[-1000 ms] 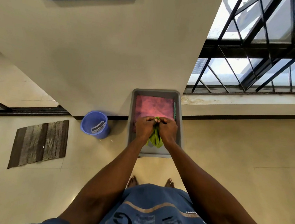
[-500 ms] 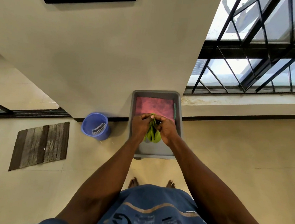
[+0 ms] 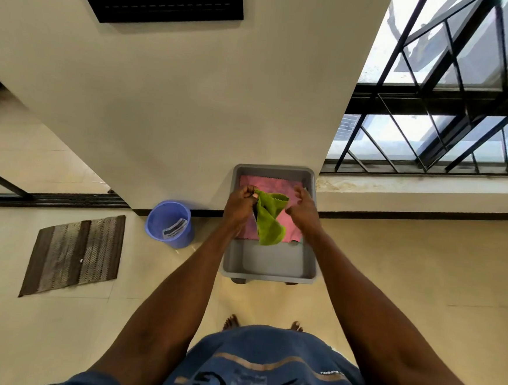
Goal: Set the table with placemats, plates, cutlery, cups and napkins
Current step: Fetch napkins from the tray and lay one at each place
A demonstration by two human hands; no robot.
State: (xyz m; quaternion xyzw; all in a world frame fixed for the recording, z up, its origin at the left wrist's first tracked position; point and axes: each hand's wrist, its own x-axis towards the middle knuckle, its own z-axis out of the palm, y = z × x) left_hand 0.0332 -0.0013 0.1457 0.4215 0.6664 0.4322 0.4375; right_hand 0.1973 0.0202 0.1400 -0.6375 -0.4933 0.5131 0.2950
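The person stands over a grey bin (image 3: 268, 263) on the floor, both arms reaching down into it. The left hand (image 3: 239, 205) pinches the top corner of a green napkin (image 3: 269, 219), which hangs crumpled over the bin. The right hand (image 3: 304, 210) is beside the cloth, fingers loose and holding nothing. Under them a pink cloth (image 3: 270, 184) lies flat against the bin's far wall; the near half of the bin floor is bare.

No table, placemat, plate, cutlery or cup is in view, so the task looks barely begun: napkins are only being collected.

Left of the bin stands a blue bucket (image 3: 169, 223), farther left a striped mat (image 3: 74, 254). Nothing blocks the hands.
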